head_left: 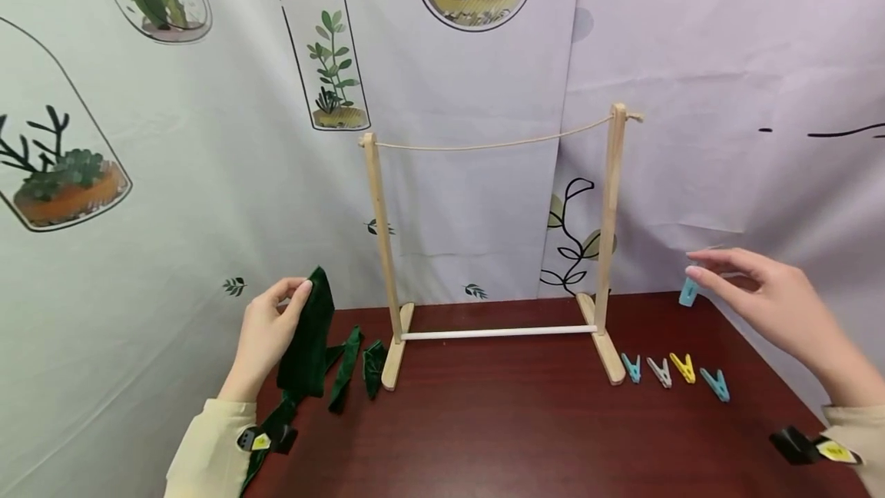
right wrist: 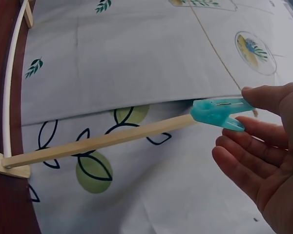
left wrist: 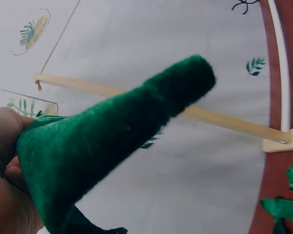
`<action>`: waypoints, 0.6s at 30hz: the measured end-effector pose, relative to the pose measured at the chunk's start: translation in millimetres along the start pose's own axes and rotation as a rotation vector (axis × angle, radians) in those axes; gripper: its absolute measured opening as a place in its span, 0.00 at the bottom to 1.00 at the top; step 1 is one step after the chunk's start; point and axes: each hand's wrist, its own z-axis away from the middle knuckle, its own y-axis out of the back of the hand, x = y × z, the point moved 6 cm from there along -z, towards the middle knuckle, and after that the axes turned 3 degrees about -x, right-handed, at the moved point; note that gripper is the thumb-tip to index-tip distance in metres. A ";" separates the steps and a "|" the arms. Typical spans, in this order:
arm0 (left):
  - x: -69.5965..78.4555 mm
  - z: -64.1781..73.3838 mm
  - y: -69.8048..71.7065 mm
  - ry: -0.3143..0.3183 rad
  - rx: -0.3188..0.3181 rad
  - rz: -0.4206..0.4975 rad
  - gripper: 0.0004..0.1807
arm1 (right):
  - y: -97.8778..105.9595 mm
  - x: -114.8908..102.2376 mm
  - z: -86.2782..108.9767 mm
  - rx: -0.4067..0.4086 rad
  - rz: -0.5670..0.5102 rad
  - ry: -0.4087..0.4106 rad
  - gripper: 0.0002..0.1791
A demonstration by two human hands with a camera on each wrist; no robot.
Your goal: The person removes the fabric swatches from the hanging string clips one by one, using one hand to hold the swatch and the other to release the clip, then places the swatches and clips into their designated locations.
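Note:
My left hand [head_left: 270, 329] pinches a dark green velvet cloth [head_left: 309, 344] by its upper edge, and the cloth hangs down above the table's left side. In the left wrist view the green cloth [left wrist: 102, 141] stretches out from the fingers. At the right, my right hand [head_left: 767, 306] pinches a light blue clothespin [head_left: 688, 292] between thumb and finger. The right wrist view shows this clothespin [right wrist: 215, 113] by its handle ends. Between the hands stands a wooden rack [head_left: 611, 214] with a slightly sagging string [head_left: 484, 147] tied across its two posts. Nothing hangs on the string.
Several clothespins, among them a yellow clothespin [head_left: 683, 368], lie on the dark red table [head_left: 498, 421] right of the rack. More green cloth pieces [head_left: 346, 371] lie left of it. A white rod [head_left: 498, 333] joins the rack's feet. A printed curtain [head_left: 470, 237] hangs behind.

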 end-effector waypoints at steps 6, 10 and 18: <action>-16.0 24.6 -7.1 0.032 -0.010 0.000 0.19 | -10.9 14.6 19.9 -0.003 0.009 -0.011 0.19; -27.5 41.1 -10.4 0.046 -0.005 -0.009 0.17 | -22.4 26.2 32.8 0.008 -0.026 -0.033 0.18; -53.8 75.0 -19.7 0.170 -0.052 -0.031 0.20 | -50.0 43.0 55.3 0.001 -0.067 -0.084 0.18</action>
